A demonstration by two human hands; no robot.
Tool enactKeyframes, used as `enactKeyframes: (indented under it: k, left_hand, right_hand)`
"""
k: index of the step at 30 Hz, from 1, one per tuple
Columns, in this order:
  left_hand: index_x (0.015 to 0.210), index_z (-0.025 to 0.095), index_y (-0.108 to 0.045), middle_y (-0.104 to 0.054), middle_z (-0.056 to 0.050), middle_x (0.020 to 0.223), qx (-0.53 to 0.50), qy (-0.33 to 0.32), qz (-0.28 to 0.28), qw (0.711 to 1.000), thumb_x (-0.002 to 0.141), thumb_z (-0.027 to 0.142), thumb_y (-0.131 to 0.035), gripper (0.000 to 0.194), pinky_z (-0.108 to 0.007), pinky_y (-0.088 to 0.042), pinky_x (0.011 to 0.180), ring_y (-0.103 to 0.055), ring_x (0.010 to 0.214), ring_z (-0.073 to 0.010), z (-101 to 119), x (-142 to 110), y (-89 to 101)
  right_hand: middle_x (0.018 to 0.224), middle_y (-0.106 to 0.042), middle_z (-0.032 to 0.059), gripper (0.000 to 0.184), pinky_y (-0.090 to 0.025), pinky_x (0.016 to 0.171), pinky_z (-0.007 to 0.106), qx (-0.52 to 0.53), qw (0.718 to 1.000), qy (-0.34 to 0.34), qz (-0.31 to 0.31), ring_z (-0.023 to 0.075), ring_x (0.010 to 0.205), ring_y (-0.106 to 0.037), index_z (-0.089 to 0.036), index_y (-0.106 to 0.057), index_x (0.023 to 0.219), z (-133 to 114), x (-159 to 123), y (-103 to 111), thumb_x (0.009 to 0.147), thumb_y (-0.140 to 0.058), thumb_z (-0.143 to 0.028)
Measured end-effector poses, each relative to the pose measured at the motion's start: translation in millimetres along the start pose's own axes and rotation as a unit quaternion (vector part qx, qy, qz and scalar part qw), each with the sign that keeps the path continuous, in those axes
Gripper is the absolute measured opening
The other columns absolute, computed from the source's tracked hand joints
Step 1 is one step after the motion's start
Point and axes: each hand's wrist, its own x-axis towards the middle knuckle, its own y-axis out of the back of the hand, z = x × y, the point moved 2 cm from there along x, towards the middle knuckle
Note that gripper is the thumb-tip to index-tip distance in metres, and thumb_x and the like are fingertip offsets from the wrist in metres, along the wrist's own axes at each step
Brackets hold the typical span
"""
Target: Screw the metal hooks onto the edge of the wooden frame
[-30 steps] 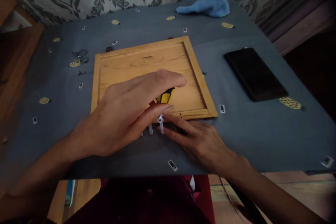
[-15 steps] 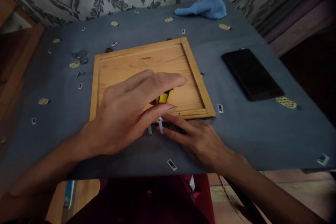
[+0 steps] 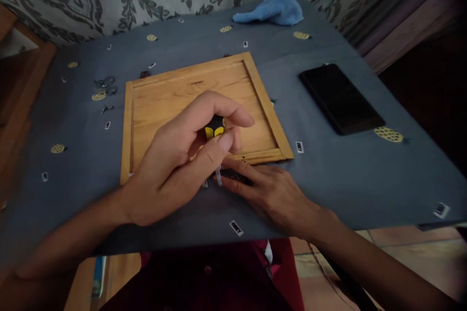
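Observation:
A framed wooden panel (image 3: 189, 92) lies on the cloth-covered table. Over its front edge my left hand (image 3: 182, 155) is curled around the black and yellow handle of a screwdriver (image 3: 214, 127), whose tip is hidden. My right hand (image 3: 273, 194) rests at the same edge, thumb and finger drawn close together around something dark that I cannot make out. Beside those fingertips, a small pale metal strip (image 3: 219, 176) sticks out toward me.
A black phone (image 3: 341, 99) lies to the right on the blue-grey tablecloth (image 3: 182, 233). At the back is a crumpled blue cloth (image 3: 273, 10). Small metal bits (image 3: 105, 85) lie left of the panel. Dark hinges (image 3: 145, 74) show at its far edge.
My left fingers have curled further around the screwdriver handle, which now stands more upright. My right hand keeps its place at the panel edge. The whole view has shifted slightly.

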Motion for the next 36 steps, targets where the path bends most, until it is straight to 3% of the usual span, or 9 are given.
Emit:
enactKeyframes:
  k: [2,5,10,14,19,25,30,36]
  left_hand:
    - [0.104,0.024,-0.061,-0.064,-0.001,0.093,-0.107,0.039,0.011,0.993,0.096,0.024,-0.049,0.014,-0.032,-0.056,0.084,-0.063,0.083,-0.0152,0,3,-8.0]
    - [0.090,0.022,-0.060,-0.058,0.000,0.078,-0.219,0.071,0.034,0.973,0.097,0.033,-0.049,0.018,-0.029,-0.049,0.063,-0.052,0.064,-0.0124,-1,10,-19.1]
    - [0.073,0.021,-0.056,-0.027,0.006,0.050,-0.284,0.063,0.053,0.955,0.097,0.035,-0.047,0.029,-0.027,-0.028,0.046,-0.025,0.043,-0.0082,-2,26,-32.4]
    - [0.069,0.021,-0.055,-0.021,0.009,0.044,-0.318,0.065,0.027,0.945,0.095,0.040,-0.052,0.032,-0.026,-0.021,0.042,-0.014,0.039,-0.0067,-3,35,-36.1]
    - [0.075,0.023,-0.057,-0.021,0.009,0.044,-0.329,0.081,-0.051,0.940,0.091,0.049,-0.057,0.030,-0.026,-0.015,0.038,-0.013,0.036,-0.0061,-7,38,-31.6]
    - [0.075,0.022,-0.058,-0.026,0.008,0.047,-0.335,0.069,-0.131,0.931,0.093,0.044,-0.056,0.028,-0.024,-0.022,0.039,-0.020,0.038,-0.0069,-6,37,-27.8]
    - [0.078,0.017,-0.057,-0.040,0.004,0.059,-0.288,0.044,-0.030,0.956,0.097,0.033,-0.050,0.025,-0.022,-0.031,0.047,-0.035,0.050,-0.0076,1,34,-26.5]
    - [0.076,0.018,-0.056,-0.030,0.008,0.049,-0.362,0.047,-0.006,0.931,0.096,0.027,-0.051,0.023,-0.023,-0.023,0.042,-0.026,0.041,-0.0060,2,37,-31.3]
  right_hand:
    - [0.138,-0.056,0.0136,0.037,-0.054,0.069,0.033,0.002,1.000,-0.001,0.004,0.0183,0.088,-0.065,-0.017,-0.061,0.122,0,0,0,0.092,-0.043,-0.006]
    - [0.136,-0.058,0.0137,0.038,-0.054,0.069,0.032,0.000,1.000,0.002,0.016,0.0164,0.083,-0.065,-0.017,-0.062,0.122,0,0,0,0.091,-0.042,-0.005]
    - [0.135,-0.059,0.0121,0.037,-0.054,0.070,0.031,-0.004,1.000,0.007,0.024,0.0161,0.084,-0.064,-0.018,-0.062,0.121,0,2,1,0.092,-0.041,-0.006]
    - [0.133,-0.060,0.0112,0.039,-0.053,0.069,0.031,-0.006,1.000,0.004,0.024,0.0156,0.081,-0.063,-0.018,-0.061,0.122,0,2,2,0.090,-0.042,-0.004]
    - [0.133,-0.059,0.0113,0.040,-0.052,0.067,0.031,0.002,1.000,0.005,0.017,0.0166,0.084,-0.063,-0.018,-0.061,0.122,-1,3,1,0.090,-0.042,-0.004]
    - [0.133,-0.059,0.0117,0.037,-0.051,0.066,0.032,-0.005,1.000,0.005,0.022,0.0174,0.082,-0.062,-0.018,-0.062,0.120,0,2,1,0.091,-0.042,-0.006]
    - [0.133,-0.059,0.0117,0.037,-0.052,0.066,0.032,-0.004,1.000,0.006,0.023,0.0172,0.082,-0.063,-0.018,-0.062,0.120,1,2,0,0.091,-0.043,-0.006]
    - [0.137,-0.057,0.0113,0.039,-0.054,0.069,0.033,-0.006,1.000,-0.001,0.012,0.0190,0.088,-0.065,-0.018,-0.062,0.123,1,1,-1,0.090,-0.045,-0.006]
